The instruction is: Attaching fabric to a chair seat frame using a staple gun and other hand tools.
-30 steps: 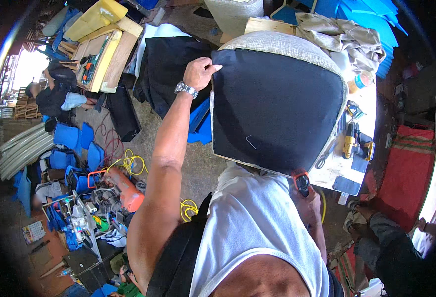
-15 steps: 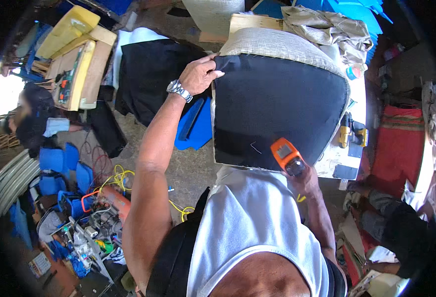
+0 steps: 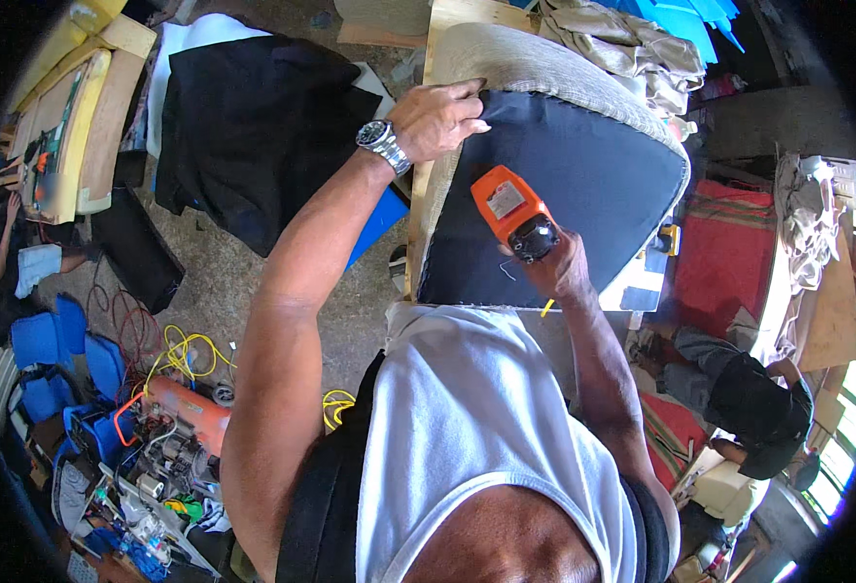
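Left hand (image 3: 437, 119) presses flat on the top edge of the dark fabric-covered seat cushion (image 3: 583, 185), fingers spread on the cloth, gripping nothing. Right hand (image 3: 556, 267) is clenched round the orange staple gun (image 3: 513, 209), held against the cushion's dark face on the workbench (image 3: 439, 19).

Left arm: bare, stretched from 7 o'clock toward 12 o'clock, nearly straight, watch on the wrist. Left hand (image 3: 435, 120): palm down, fingers curled and pressing flat, pointing toward 3 o'clock. Right arm: bare, bent, forearm rising toward 12 o'clock. Right hand (image 3: 556, 267): closed in a firm grip, knuckles up.
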The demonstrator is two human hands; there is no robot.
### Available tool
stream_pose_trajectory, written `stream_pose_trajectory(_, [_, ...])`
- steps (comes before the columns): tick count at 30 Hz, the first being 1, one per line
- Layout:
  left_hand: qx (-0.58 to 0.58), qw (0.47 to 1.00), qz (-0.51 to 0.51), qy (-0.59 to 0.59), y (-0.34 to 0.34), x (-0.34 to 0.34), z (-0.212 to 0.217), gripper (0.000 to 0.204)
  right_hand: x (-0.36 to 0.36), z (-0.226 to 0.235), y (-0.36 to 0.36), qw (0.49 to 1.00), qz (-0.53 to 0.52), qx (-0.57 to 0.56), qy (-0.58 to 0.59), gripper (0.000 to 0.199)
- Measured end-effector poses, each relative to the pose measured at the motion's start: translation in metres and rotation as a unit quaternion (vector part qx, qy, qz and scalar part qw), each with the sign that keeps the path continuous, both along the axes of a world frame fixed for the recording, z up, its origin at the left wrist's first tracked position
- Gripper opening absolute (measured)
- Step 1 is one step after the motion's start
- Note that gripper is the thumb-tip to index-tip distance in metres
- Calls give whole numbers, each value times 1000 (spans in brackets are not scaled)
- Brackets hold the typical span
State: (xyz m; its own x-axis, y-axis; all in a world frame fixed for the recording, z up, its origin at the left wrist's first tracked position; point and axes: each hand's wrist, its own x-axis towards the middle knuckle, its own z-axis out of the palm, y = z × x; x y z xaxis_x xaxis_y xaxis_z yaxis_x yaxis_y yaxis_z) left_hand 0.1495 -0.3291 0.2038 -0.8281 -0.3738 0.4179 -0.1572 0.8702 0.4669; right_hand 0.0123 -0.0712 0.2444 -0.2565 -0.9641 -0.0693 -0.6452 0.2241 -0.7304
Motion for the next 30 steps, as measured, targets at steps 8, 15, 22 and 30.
stream_pose_trajectory(8, [-16,1000,0,17,-1,-5,-9,26,12,-9,-4,998,2,32,51,49])
stream_pose_trajectory(15, [2,999,2,44,-2,-9,-20,27,23,-12,2,996,-1,37,80,45])
stream_pose_trajectory(22, [16,999,23,16,3,-8,-13,29,26,-23,8,995,-7,49,90,45])
stream_pose_trajectory(30, [0,999,31,14,3,-11,-9,32,22,-35,17,994,9,34,106,41])
